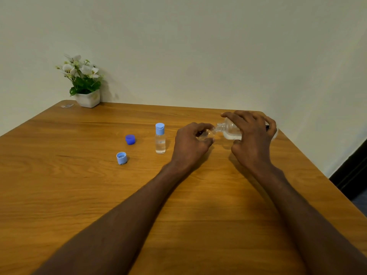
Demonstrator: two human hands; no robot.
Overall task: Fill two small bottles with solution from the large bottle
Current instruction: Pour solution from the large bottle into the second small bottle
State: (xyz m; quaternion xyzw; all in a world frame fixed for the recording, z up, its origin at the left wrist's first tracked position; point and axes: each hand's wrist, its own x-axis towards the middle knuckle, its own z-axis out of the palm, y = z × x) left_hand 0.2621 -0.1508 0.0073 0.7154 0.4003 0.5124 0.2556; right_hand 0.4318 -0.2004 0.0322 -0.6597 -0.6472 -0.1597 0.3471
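A: Where is the large bottle?

B: In the right hand, toward the table's far right corner. The hand wraps over it from above, fingers curled around the body and thumb underneath. The bottle lies nearly level, neck pointing left, with clear liquid pooled along its lower side.

A: And the left hand?

B: It is closed around a small bottle, which is open at the top and mostly hidden by the fingers. That bottle tilts so its mouth meets the large bottle's neck; the two openings touch or nearly touch. I cannot tell how much liquid is in it.

A: The other small bottle?

B: The capped bottle stands upright just left of the left hand, apart from it. It has a light blue flip cap and clear liquid most of the way up.

A: Anything loose on the table?

B: Two caps, well left of the hands. A dark blue cap sits farther back, and a light blue cap is nearer, its open side facing up.

A: What else?

B: A plant with white flowers in a white pot, at the far left corner against the wall.
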